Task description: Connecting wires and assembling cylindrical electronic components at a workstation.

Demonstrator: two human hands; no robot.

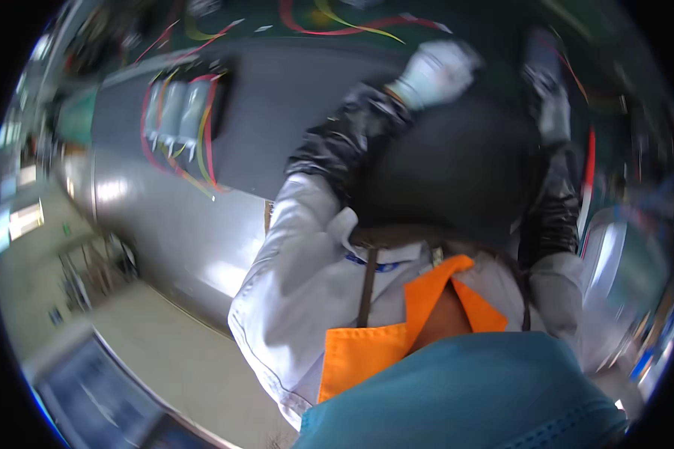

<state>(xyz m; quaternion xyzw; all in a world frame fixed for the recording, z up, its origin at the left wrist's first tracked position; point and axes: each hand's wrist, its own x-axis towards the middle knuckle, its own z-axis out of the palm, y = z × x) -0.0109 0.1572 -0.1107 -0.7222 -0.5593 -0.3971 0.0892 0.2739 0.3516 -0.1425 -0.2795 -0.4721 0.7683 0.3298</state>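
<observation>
Cylinders (pixel 174 111) lie on the bench (pixel 268 105), left of the left hand (pixel 439 72).

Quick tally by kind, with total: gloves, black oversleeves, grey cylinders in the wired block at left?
Gloves (left, right): 2
Black oversleeves (left, right): 2
Grey cylinders: 3
Total: 7

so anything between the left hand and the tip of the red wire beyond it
Nothing visible: only dark green surface shows between the left hand and the tip of the red wire. The yellow wire ends to the left.
</observation>
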